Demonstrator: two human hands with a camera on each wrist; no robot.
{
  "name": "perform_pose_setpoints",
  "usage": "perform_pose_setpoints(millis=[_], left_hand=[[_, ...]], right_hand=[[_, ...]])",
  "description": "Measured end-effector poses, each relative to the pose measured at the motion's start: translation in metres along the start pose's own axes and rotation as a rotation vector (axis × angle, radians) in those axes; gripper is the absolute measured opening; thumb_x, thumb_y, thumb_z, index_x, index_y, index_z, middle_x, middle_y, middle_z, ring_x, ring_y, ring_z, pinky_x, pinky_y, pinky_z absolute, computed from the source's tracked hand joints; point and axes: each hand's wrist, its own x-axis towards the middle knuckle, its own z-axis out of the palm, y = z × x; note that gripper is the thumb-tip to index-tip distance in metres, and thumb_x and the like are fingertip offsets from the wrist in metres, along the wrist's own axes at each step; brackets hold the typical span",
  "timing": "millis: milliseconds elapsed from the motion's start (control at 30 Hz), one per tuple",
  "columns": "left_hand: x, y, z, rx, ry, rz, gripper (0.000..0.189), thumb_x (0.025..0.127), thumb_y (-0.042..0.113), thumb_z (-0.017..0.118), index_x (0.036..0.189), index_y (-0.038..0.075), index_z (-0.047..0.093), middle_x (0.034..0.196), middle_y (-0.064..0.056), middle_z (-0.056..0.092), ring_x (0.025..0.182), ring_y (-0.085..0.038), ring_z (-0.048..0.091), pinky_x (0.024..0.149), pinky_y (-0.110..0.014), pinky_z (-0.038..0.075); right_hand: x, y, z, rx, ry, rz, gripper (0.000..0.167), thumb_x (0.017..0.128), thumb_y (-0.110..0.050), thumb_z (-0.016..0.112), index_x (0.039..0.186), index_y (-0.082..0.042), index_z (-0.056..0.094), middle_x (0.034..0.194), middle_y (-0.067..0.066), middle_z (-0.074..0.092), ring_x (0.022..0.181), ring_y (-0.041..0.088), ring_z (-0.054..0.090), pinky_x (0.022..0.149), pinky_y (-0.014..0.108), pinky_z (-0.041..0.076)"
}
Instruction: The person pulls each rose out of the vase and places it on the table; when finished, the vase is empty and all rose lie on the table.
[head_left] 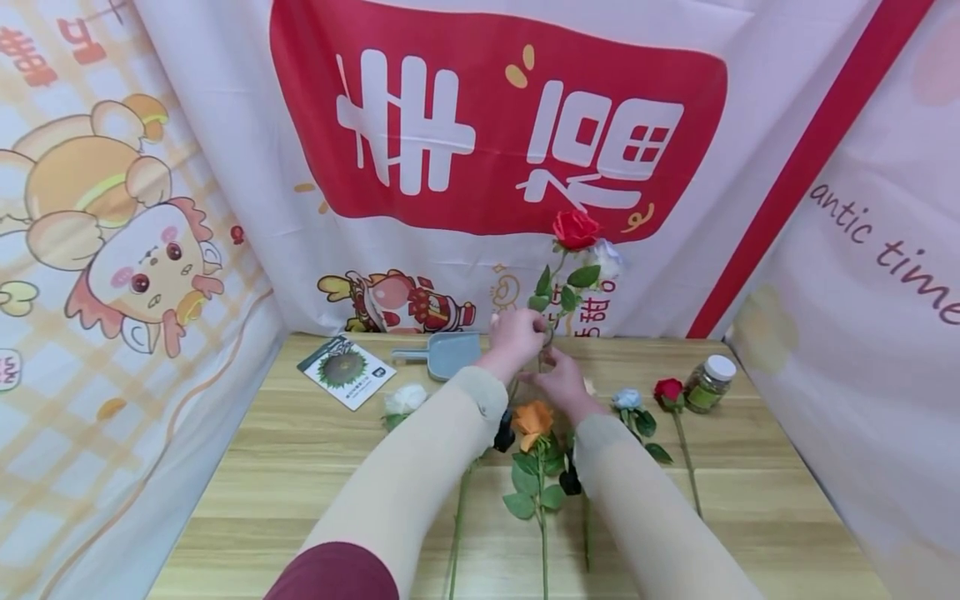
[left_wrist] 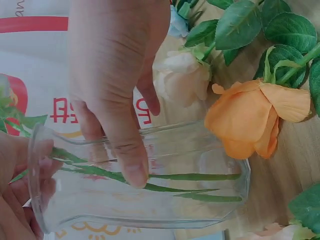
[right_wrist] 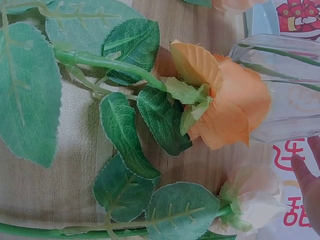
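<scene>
Artificial roses, a red one (head_left: pixel 576 229) and a whitish one (head_left: pixel 606 260), stand upright above a clear glass vase (left_wrist: pixel 200 202). My left hand (head_left: pixel 519 333) pinches the stems close to the vase's rim. Inside the glass, green stem ends (left_wrist: pixel 200 177) reach toward the base. My right hand (left_wrist: pixel 117 85) grips the vase body from the right, thumb across the near side; in the head view that hand (head_left: pixel 562 382) is just below the left. An orange rose (head_left: pixel 533 425) lies close below the vase, with a cream rose (left_wrist: pixel 182 77) beside it.
On the wooden table (head_left: pixel 315 492), a white rose (head_left: pixel 406 400), a blue dustpan (head_left: pixel 453 357) and a sunflower card (head_left: pixel 347 372) lie leftward. Rightward are a pale blue rose (head_left: pixel 627 399), a dark red rose (head_left: pixel 667 390) and a lidded jar (head_left: pixel 709 384). Printed cloth (head_left: pixel 225 108) encloses the table.
</scene>
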Motion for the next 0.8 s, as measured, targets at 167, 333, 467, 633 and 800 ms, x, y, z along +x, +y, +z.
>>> perform_pose_setpoints(millis=[167, 333, 467, 633, 800], left_hand=[[-0.008, 0.003, -0.015, -0.068, 0.073, 0.058, 0.008, 0.091, 0.023, 0.070, 0.097, 0.021, 0.075, 0.089, 0.012, 0.071, 0.087, -0.012, 0.063, 0.097, -0.041, 0.034], [-0.017, 0.014, -0.038, -0.154, 0.156, 0.106, 0.008, 0.093, 0.023, 0.070, 0.098, 0.020, 0.076, 0.088, 0.013, 0.071, 0.085, -0.009, 0.062, 0.099, -0.042, 0.031], [-0.025, 0.023, -0.063, -0.242, 0.246, 0.153, 0.011, 0.094, 0.024, 0.070, 0.098, 0.017, 0.077, 0.088, 0.011, 0.072, 0.088, -0.010, 0.062, 0.101, -0.044, 0.030], [-0.037, 0.028, -0.100, -0.356, 0.344, 0.210, 0.013, 0.094, 0.024, 0.070, 0.100, 0.015, 0.077, 0.088, 0.008, 0.073, 0.090, -0.010, 0.061, 0.103, -0.043, 0.030], [-0.057, 0.020, -0.138, -0.496, 0.400, 0.212, 0.014, 0.093, 0.021, 0.072, 0.101, 0.010, 0.077, 0.087, 0.002, 0.072, 0.082, -0.010, 0.065, 0.086, -0.034, 0.047]], right_hand=[[0.002, 0.001, 0.000, 0.013, 0.005, -0.015, 0.073, 0.080, -0.032, 0.084, 0.143, -0.020, 0.051, 0.143, 0.009, 0.051, 0.131, 0.030, 0.045, 0.102, 0.047, 0.042], [0.000, -0.001, -0.001, 0.004, 0.004, -0.042, 0.069, 0.084, -0.029, 0.081, 0.144, -0.018, 0.049, 0.145, 0.009, 0.049, 0.132, 0.031, 0.044, 0.101, 0.048, 0.043], [-0.002, -0.002, -0.001, -0.009, 0.003, -0.020, 0.074, 0.084, -0.033, 0.080, 0.148, -0.017, 0.045, 0.147, 0.010, 0.047, 0.132, 0.031, 0.044, 0.102, 0.048, 0.042], [-0.002, -0.002, 0.001, -0.011, 0.017, -0.028, 0.075, 0.083, -0.032, 0.082, 0.146, -0.012, 0.047, 0.144, 0.016, 0.049, 0.132, 0.033, 0.045, 0.105, 0.047, 0.039], [-0.004, -0.004, 0.003, 0.025, 0.021, -0.042, 0.072, 0.082, -0.025, 0.083, 0.145, -0.012, 0.050, 0.142, 0.016, 0.050, 0.131, 0.034, 0.045, 0.104, 0.046, 0.040]])
